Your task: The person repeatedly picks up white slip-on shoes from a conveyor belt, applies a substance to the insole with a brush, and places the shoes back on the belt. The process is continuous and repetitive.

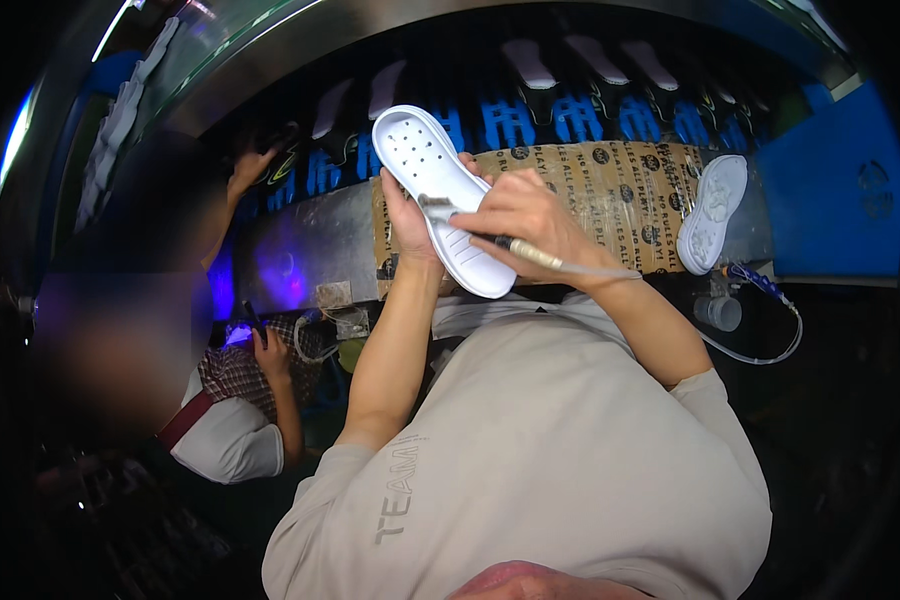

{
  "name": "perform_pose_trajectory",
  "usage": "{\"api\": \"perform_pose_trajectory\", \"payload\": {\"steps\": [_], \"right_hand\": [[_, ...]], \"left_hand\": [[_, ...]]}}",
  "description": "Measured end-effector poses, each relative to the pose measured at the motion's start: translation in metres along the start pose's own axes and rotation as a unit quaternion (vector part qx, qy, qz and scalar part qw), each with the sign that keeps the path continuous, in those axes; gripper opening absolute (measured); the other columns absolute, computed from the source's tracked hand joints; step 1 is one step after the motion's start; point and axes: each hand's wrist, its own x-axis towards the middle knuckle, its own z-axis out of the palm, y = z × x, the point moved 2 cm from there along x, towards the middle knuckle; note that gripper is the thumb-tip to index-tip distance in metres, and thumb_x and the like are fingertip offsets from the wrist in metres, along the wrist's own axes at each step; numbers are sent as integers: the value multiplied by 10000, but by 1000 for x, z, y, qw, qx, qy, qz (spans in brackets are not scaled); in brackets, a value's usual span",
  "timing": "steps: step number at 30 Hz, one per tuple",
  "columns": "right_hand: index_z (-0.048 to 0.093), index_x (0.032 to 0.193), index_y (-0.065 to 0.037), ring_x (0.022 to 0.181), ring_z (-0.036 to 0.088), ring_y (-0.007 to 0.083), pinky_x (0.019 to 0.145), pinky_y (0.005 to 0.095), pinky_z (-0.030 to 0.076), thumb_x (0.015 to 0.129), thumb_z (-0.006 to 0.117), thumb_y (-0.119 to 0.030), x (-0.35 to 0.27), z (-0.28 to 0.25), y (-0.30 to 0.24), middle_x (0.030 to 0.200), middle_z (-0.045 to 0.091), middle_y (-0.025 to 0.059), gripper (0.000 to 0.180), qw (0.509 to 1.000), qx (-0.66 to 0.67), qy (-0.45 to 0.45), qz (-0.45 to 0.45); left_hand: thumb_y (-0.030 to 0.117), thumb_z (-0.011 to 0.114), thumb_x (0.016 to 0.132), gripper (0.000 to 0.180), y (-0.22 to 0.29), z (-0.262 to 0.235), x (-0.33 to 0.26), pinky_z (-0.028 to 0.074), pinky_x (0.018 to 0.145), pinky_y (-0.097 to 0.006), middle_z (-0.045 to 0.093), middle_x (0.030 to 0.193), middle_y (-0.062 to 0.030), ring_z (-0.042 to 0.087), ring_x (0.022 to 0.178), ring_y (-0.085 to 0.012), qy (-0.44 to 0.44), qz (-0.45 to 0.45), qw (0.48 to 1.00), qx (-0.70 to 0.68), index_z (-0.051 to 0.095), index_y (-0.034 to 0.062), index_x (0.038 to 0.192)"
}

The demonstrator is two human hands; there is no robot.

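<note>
A white shoe sole, with several small dark holes toward its far end, is tilted above the bench in front of me. My left hand grips it from underneath, thumb along its left edge and fingertips showing at the right edge. In my right hand is a brush with a pale handle and a thin clear tube running back along my wrist. Its dark bristles are on or just above the inner face of the sole, near the middle; contact is hard to make out.
Printed brown cardboard covers part of the metal bench. At right lie another white sole, a blue panel, and a clear cup beside looping tubing. Blue holders line the far side. A co-worker is at left.
</note>
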Motion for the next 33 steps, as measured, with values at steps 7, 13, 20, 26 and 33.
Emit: {"api": "perform_pose_trajectory", "payload": {"steps": [7, 13, 20, 26, 33], "right_hand": [[824, 1094, -177, 915, 641, 200, 943, 365, 459, 824, 848, -173, 13, -5, -9, 933, 768, 33, 271, 992, 37, -96, 72], [810, 1120, -128, 846, 648, 214, 908, 361, 458, 848, 822, -175, 11, -9, -6, 915, 764, 58, 276, 962, 233, -92, 110], [792, 1136, -87, 792, 594, 213, 814, 367, 452, 831, 840, -135, 16, -17, -13, 852, 707, 39, 312, 964, 219, -147, 41], [801, 1124, -133, 827, 587, 204, 823, 361, 444, 834, 843, -151, 14, -18, -15, 819, 660, 25, 294, 957, 156, -244, -6], [799, 1125, -150, 819, 613, 217, 806, 374, 490, 790, 845, -92, 17, -32, -27, 843, 655, 24, 343, 971, 46, -232, -21]], "left_hand": [[789, 190, 992, 888, 32, -5, 23, 582, 900, -500, 622, 1075, -158, 641, 967, -302, -90, 25, 996, 15, 535, 51, 1345], [814, 209, 980, 923, 59, 9, 28, 606, 884, -496, 655, 1097, -178, 689, 979, -317, -133, 18, 991, 22, 543, 40, 1357], [701, 248, 1056, 820, 69, 19, 44, 645, 840, -464, 704, 1143, -264, 754, 988, -361, -152, -97, 967, 183, 524, 37, 1451], [590, 367, 1094, 713, 69, 36, 46, 651, 807, -408, 715, 1165, -237, 769, 923, -300, -86, -127, 889, 431, 583, -14, 1404], [735, 441, 998, 823, 62, 48, 52, 484, 1053, -398, 663, 1349, -270, 666, 1205, -363, -67, -148, 601, 783, 725, 26, 1304]]}}
